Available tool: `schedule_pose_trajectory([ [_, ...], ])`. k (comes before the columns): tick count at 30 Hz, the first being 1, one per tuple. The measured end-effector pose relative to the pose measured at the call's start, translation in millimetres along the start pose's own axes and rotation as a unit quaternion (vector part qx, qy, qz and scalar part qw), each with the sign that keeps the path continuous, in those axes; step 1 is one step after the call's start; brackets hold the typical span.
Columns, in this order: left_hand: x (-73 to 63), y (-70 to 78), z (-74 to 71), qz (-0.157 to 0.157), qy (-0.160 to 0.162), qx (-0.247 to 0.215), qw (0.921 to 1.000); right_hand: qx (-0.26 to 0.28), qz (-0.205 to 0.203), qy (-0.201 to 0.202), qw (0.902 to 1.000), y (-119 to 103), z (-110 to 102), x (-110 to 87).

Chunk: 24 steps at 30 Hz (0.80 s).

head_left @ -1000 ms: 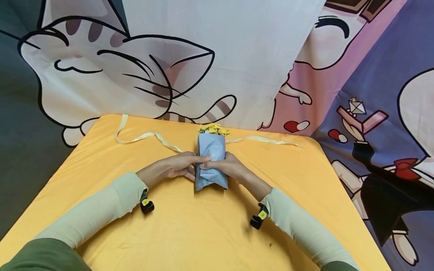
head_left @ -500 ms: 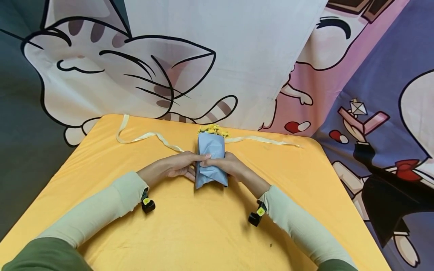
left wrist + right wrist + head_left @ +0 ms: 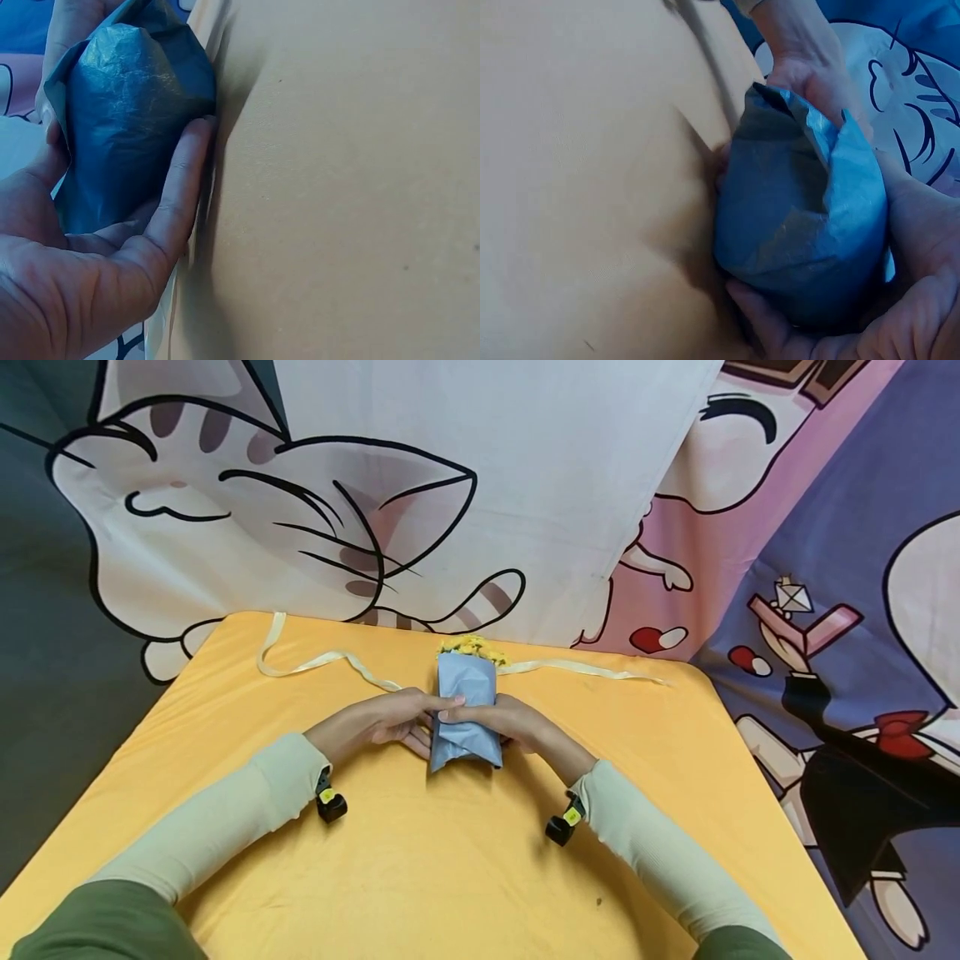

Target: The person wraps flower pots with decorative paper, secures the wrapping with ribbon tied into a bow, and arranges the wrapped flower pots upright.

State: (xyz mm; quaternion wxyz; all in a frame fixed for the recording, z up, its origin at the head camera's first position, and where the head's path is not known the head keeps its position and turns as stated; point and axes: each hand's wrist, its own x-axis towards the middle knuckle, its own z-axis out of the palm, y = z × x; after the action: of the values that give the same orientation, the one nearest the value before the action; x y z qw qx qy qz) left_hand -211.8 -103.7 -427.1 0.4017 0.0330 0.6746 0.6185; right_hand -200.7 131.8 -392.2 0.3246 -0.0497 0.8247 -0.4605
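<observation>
A small bouquet of yellow flowers (image 3: 472, 647) wrapped in blue paper (image 3: 467, 675) lies between both hands near the middle of the table. My left hand (image 3: 397, 717) grips the wrap from its left side, thumb over the front and fingers curled underneath. From the right, my right hand (image 3: 510, 720) holds it the same way, its thumb lying beside the left thumb. In the right wrist view the folded lower end of the paper wrap (image 3: 802, 217) faces the camera. The left wrist view shows the left fingers (image 3: 180, 187) cupped under the blue paper.
A pale yellow ribbon stretches across the back of the table, its left length (image 3: 330, 658) wavy and its right length (image 3: 577, 668) straighter. The yellow cloth-covered table (image 3: 420, 877) ends at a printed cartoon curtain (image 3: 555, 510) behind.
Both hands have shifted very slightly away from me, and the lower end of the wrap sits a little higher in view. The grip on the bouquet stays the same.
</observation>
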Motion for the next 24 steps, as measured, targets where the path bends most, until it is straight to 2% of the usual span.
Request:
schedule_pose_trajectory([
  [4, -0.3, -1.7, -1.3, 0.006, -0.01, -0.013, 0.9998, -0.049, 0.005, 0.002, 0.9988, -2, -5, -1.6],
  [10, 0.3, -6.7, -2.2, 0.018, -0.021, -0.026, 0.9993, -0.078, 0.001, -0.026, 0.9966, -2, -15, -4.1],
  [15, 0.5, -7.9, -2.8, 0.021, -0.028, -0.023, 0.9991, -0.111, 0.032, -0.043, 0.9923, -3, -51, -5.4],
  [17, -0.1, -7.5, -2.5, 0.023, -0.026, -0.019, 0.9992, -0.127, 0.034, -0.031, 0.9908, -3, -69, -2.4],
  [20, -2.6, -7.1, -1.8, 0.023, -0.022, -0.017, 0.9993, -0.156, 0.012, 0.014, 0.9876, 2, -90, 7.9],
  [24, -6.2, -8.1, -0.6, 0.021, -0.024, -0.017, 0.9993, -0.219, -0.043, 0.077, 0.9716, 14, -100, 27.5],
])
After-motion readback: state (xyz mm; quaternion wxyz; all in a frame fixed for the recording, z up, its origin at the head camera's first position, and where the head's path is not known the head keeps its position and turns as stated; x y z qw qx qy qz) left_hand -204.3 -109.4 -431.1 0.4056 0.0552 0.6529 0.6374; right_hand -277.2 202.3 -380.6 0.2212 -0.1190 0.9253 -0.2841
